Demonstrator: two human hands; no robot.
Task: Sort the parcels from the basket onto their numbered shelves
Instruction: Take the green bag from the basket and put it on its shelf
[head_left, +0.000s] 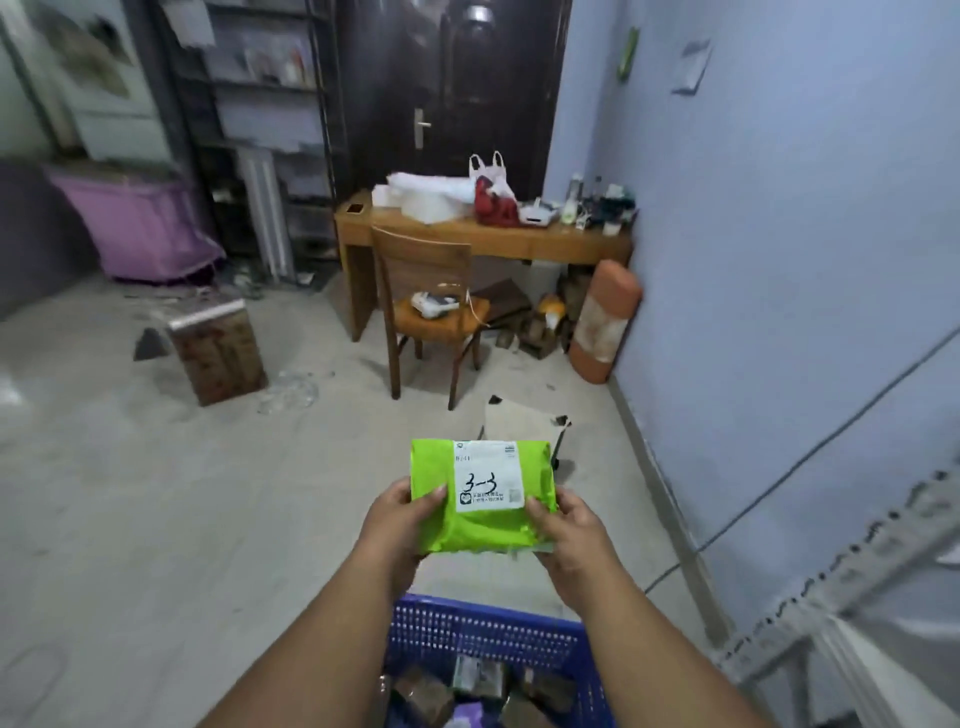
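Both hands hold a green parcel (483, 496) up in front of the person, above the blue basket (483, 631) at the bottom of the view. The left hand (397, 519) grips the parcel's left edge with the thumb laid across its face; the right hand (566, 519) grips the right edge, thumb likewise on top. The parcel is a soft lime-green mailer bag, held nearly flat and facing the camera. Its white label (488, 475) bears "3-3" handwritten in black marker, a barcode at the top right, a small square code at the bottom right and a dark logo with small printed characters too fine to read. The basket is a perforated plastic crate with more parcels (467, 686) inside, brown and grey, their labels illegible. Beyond, on the pale floor, stands a wooden chair (426, 306) at a wooden desk (493, 239) cluttered with white boxes and a red-and-white bag. A brown box (218, 353) sits on the floor to the left, a pink bin (135, 228) further back, and a perforated metal rack (852, 597) runs along the blue wall at right.
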